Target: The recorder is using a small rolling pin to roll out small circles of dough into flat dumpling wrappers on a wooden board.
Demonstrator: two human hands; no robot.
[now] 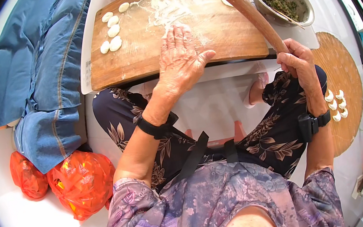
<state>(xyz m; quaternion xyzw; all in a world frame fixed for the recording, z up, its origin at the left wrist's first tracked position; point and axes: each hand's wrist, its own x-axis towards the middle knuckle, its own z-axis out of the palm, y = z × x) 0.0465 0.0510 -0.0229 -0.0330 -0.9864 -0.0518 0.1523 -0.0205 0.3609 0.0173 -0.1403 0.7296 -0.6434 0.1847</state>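
Observation:
My left hand (179, 57) lies flat on the wooden board (146, 64), its fingertips at the edge of a patch of loose flour (168, 5). Whatever may be under the palm is hidden. At the right, my right hand (296, 59) is wrapped round the lower end of a long wooden rolling pin (246, 10), which slants up and left over the board's right side. Several small dough pieces (113, 31) sit at the board's left. Flat white dough rounds (226, 1) show partly behind the rolling pin.
A metal bowl (309, 9) of chopped green filling with chopsticks (287, 17) stands right of the board. Further right, a round wooden board (327, 54) carries several folded dumplings (342, 104). Blue denim cloth (36, 55) and red plastic bags (81, 182) lie at the left.

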